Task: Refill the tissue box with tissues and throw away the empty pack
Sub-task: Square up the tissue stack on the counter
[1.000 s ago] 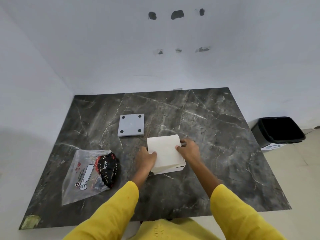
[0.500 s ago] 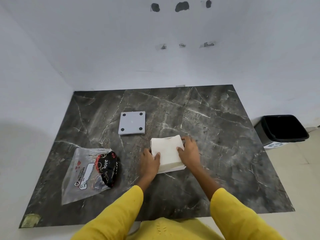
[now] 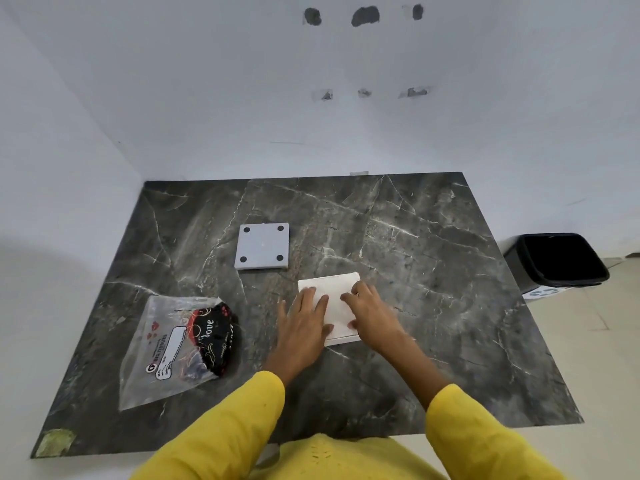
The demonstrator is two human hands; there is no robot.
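Note:
A white stack of tissues lies in the middle of the dark marble table. My left hand rests flat on its left part with the fingers spread. My right hand lies on its right part, fingers bent onto the top and thumb at the near edge. Whether a box sits under the stack is hidden. A grey square plate with black dots at its corners lies just beyond, to the left. The clear plastic tissue pack, with a black printed end, lies flat at the left.
A black waste bin stands on the floor past the table's right edge. White walls close off the far and left sides. A yellowish patch marks the front left corner of the table.
Both hands have moved from the sides of the tissue stack onto its top, and the stack now lies flatter. The camera has dipped slightly.

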